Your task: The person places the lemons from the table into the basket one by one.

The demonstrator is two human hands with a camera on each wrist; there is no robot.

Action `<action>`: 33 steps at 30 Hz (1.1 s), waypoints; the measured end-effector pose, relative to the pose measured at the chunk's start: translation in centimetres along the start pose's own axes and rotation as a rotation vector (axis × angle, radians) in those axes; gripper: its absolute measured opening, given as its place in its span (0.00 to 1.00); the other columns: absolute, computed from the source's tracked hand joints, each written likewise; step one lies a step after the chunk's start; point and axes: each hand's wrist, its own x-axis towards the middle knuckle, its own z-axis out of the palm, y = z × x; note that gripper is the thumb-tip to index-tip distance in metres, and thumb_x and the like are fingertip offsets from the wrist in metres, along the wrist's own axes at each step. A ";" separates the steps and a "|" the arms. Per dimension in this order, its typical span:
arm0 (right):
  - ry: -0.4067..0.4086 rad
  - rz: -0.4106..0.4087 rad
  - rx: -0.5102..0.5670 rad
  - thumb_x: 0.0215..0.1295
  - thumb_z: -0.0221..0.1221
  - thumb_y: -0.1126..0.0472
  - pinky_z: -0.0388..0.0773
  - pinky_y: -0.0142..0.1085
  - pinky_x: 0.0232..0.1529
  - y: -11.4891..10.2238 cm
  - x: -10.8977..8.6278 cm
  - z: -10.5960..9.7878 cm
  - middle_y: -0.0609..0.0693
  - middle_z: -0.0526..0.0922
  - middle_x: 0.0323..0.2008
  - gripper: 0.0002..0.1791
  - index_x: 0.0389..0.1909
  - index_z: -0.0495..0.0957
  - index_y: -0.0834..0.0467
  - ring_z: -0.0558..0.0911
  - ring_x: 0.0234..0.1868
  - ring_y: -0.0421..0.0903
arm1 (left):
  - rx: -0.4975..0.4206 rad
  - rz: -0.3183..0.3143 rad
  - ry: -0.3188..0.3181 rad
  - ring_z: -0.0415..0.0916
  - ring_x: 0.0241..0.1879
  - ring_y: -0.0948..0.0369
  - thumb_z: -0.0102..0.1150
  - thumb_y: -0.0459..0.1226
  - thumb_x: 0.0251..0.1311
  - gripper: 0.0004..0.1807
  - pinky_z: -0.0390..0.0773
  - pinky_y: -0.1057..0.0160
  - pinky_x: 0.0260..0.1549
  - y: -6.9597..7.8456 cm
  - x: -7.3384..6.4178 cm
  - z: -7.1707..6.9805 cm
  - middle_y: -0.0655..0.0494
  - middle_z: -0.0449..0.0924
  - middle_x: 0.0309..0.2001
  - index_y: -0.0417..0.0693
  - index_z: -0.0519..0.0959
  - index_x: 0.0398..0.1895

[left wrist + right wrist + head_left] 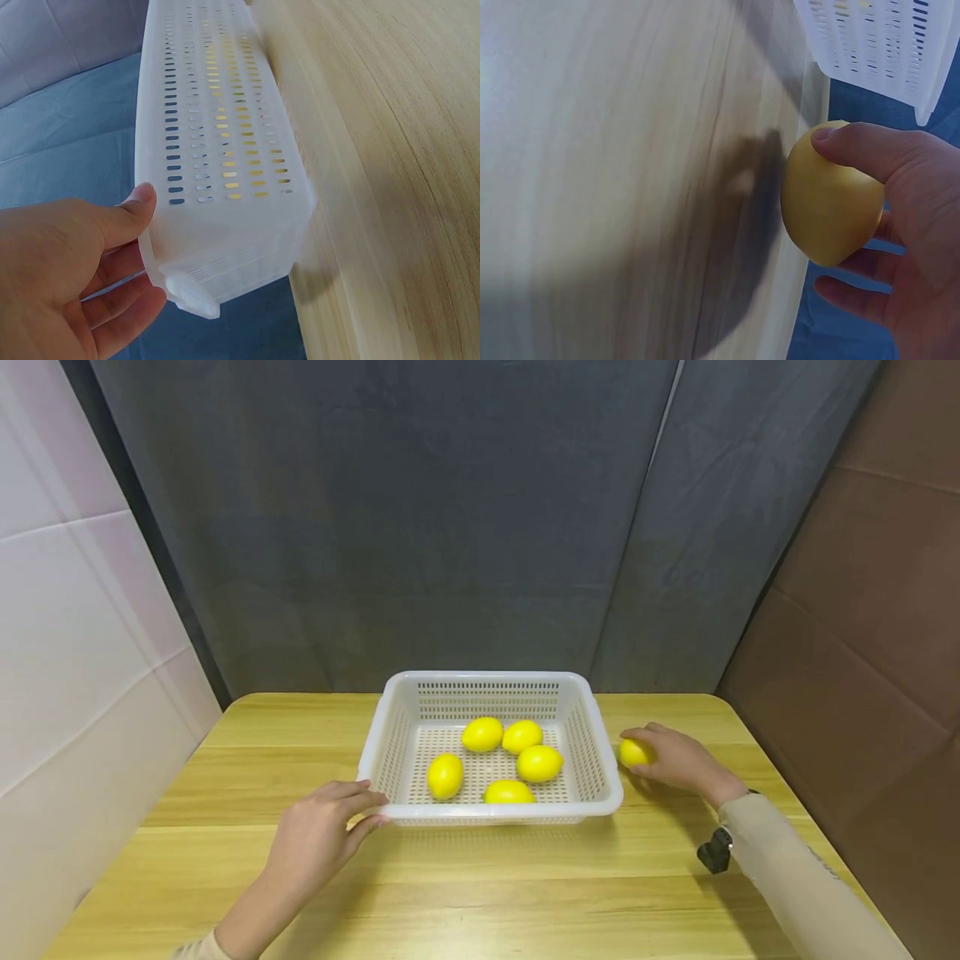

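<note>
A white perforated plastic basket (491, 811) stands on the wooden table, with several yellow lemons (539, 764) lying loose on its floor. My left hand (318, 835) grips the basket's near left corner. In the left wrist view, the thumb of that left hand (71, 274) presses the front of the rim while the other fingers reach behind it. To the right of the basket, my right hand (682, 762) holds another lemon (832, 199) between thumb and fingers. That lemon is close to the tabletop, and its shadow falls beside it in the right wrist view.
The wooden table (480, 893) extends around the basket on both sides and in front. A dark grey curtain (420, 527) hangs behind the far edge. White cloth (90, 635) borders the left, and a brown panel (862, 652) stands along the right.
</note>
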 end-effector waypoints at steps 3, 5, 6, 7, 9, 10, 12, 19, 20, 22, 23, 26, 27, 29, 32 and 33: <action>0.004 0.003 -0.006 0.59 0.67 0.50 0.80 0.51 0.47 0.0 0.0 -0.2 0.53 0.81 0.50 0.31 0.64 0.74 0.51 0.81 0.44 0.47 | -0.001 0.002 0.003 0.88 0.37 0.54 0.82 0.41 0.34 0.17 0.85 0.54 0.27 0.0 0.0 0.0 0.53 0.90 0.37 0.56 0.89 0.33; 0.007 0.001 -0.011 0.59 0.67 0.50 0.80 0.51 0.48 0.1 0.0 -0.3 0.54 0.81 0.51 0.31 0.64 0.74 0.51 0.81 0.44 0.48 | -0.001 0.003 0.003 0.88 0.37 0.54 0.82 0.41 0.34 0.16 0.85 0.54 0.27 0.0 0.0 0.0 0.53 0.90 0.37 0.56 0.89 0.33; 0.008 -0.003 -0.013 0.59 0.67 0.50 0.80 0.52 0.48 0.1 -0.1 -0.4 0.54 0.81 0.51 0.31 0.64 0.74 0.51 0.81 0.45 0.48 | -0.001 0.003 0.004 0.88 0.37 0.54 0.82 0.41 0.35 0.16 0.85 0.54 0.27 0.0 0.0 0.0 0.53 0.90 0.37 0.56 0.89 0.33; 0.010 -0.003 -0.015 0.59 0.67 0.50 0.80 0.52 0.49 0.1 -0.1 -0.5 0.55 0.81 0.51 0.31 0.64 0.74 0.52 0.82 0.45 0.49 | -0.001 0.002 0.004 0.88 0.37 0.54 0.82 0.41 0.35 0.16 0.85 0.54 0.27 0.0 0.0 0.0 0.53 0.90 0.37 0.56 0.89 0.33; 0.014 -0.005 -0.016 0.59 0.67 0.51 0.80 0.53 0.49 0.1 -0.3 -0.8 0.55 0.81 0.51 0.31 0.64 0.74 0.52 0.82 0.46 0.50 | -0.001 0.002 0.004 0.88 0.37 0.55 0.82 0.41 0.35 0.16 0.85 0.54 0.27 0.0 0.0 0.1 0.53 0.90 0.37 0.56 0.89 0.33; 0.017 -0.008 -0.018 0.59 0.67 0.51 0.80 0.54 0.50 0.1 -0.3 -0.9 0.56 0.81 0.52 0.31 0.64 0.74 0.52 0.82 0.46 0.50 | -0.002 0.002 0.005 0.88 0.37 0.55 0.82 0.41 0.35 0.16 0.85 0.54 0.27 -0.1 -0.1 0.1 0.53 0.90 0.37 0.56 0.89 0.33; 0.020 -0.009 -0.016 0.60 0.67 0.51 0.80 0.54 0.50 0.0 -0.4 -1.2 0.56 0.81 0.52 0.31 0.64 0.74 0.52 0.82 0.47 0.51 | -0.001 0.002 0.005 0.88 0.37 0.55 0.82 0.41 0.35 0.16 0.85 0.54 0.27 -0.1 -0.1 0.1 0.53 0.90 0.37 0.56 0.89 0.33; 0.029 -0.001 -0.029 0.60 0.66 0.50 0.80 0.52 0.47 -0.2 -0.4 -2.1 0.55 0.82 0.50 0.30 0.63 0.75 0.53 0.81 0.44 0.49 | 0.003 0.001 0.002 0.88 0.38 0.55 0.82 0.42 0.35 0.16 0.86 0.54 0.28 -0.1 -0.1 0.1 0.53 0.90 0.37 0.56 0.89 0.33; 0.032 0.000 -0.032 0.60 0.66 0.50 0.80 0.52 0.46 -0.2 -0.4 -2.2 0.55 0.82 0.50 0.30 0.63 0.75 0.53 0.81 0.43 0.49 | 0.003 0.002 0.002 0.88 0.38 0.55 0.82 0.42 0.35 0.16 0.86 0.54 0.28 -0.1 -0.1 0.1 0.53 0.90 0.37 0.56 0.89 0.33; 0.036 -0.001 -0.034 0.61 0.66 0.50 0.80 0.51 0.46 -0.3 -0.5 -2.5 0.56 0.82 0.50 0.29 0.62 0.75 0.53 0.81 0.43 0.49 | 0.004 0.003 0.002 0.88 0.38 0.55 0.82 0.42 0.35 0.16 0.86 0.54 0.28 -0.1 -0.1 0.1 0.53 0.90 0.37 0.56 0.89 0.33; 0.038 -0.007 -0.034 0.61 0.66 0.50 0.80 0.52 0.45 -0.3 -0.5 -2.6 0.56 0.82 0.50 0.29 0.62 0.75 0.54 0.81 0.42 0.49 | 0.004 0.003 0.003 0.88 0.38 0.55 0.82 0.42 0.35 0.16 0.85 0.54 0.27 -0.1 -0.1 0.1 0.53 0.90 0.37 0.56 0.89 0.32; 0.047 -0.015 -0.044 0.60 0.66 0.49 0.80 0.52 0.46 -0.3 -0.4 -3.0 0.57 0.82 0.50 0.29 0.62 0.76 0.54 0.82 0.43 0.51 | 0.004 0.004 0.002 0.88 0.38 0.55 0.82 0.42 0.35 0.16 0.85 0.54 0.27 -0.1 -0.1 0.1 0.53 0.90 0.37 0.56 0.89 0.32; 0.050 -0.019 -0.050 0.60 0.67 0.50 0.80 0.53 0.46 -0.3 -0.4 -3.1 0.57 0.82 0.51 0.29 0.62 0.76 0.54 0.82 0.44 0.51 | 0.004 0.003 0.002 0.88 0.37 0.55 0.82 0.42 0.35 0.16 0.85 0.54 0.27 -0.1 -0.1 0.1 0.53 0.90 0.37 0.56 0.89 0.32; 0.056 -0.026 -0.059 0.60 0.67 0.49 0.80 0.54 0.47 -0.3 -0.4 -3.3 0.58 0.82 0.51 0.30 0.62 0.75 0.54 0.82 0.46 0.53 | 0.003 0.001 -0.001 0.88 0.37 0.55 0.82 0.42 0.35 0.16 0.85 0.54 0.27 0.0 -0.1 0.1 0.53 0.90 0.37 0.56 0.89 0.33; 0.064 -0.026 -0.065 0.59 0.67 0.48 0.80 0.55 0.48 -0.3 -0.5 -3.7 0.58 0.82 0.52 0.30 0.62 0.75 0.54 0.83 0.47 0.54 | 0.001 -0.001 -0.003 0.88 0.37 0.54 0.82 0.42 0.35 0.16 0.85 0.54 0.27 0.0 -0.1 0.1 0.53 0.90 0.38 0.56 0.89 0.33; 0.066 -0.028 -0.066 0.59 0.67 0.48 0.80 0.55 0.49 -0.3 -0.5 -3.8 0.59 0.82 0.52 0.31 0.62 0.75 0.54 0.83 0.48 0.55 | 0.000 -0.001 -0.002 0.88 0.37 0.54 0.82 0.42 0.35 0.16 0.85 0.54 0.27 0.0 -0.1 0.1 0.52 0.90 0.38 0.56 0.89 0.33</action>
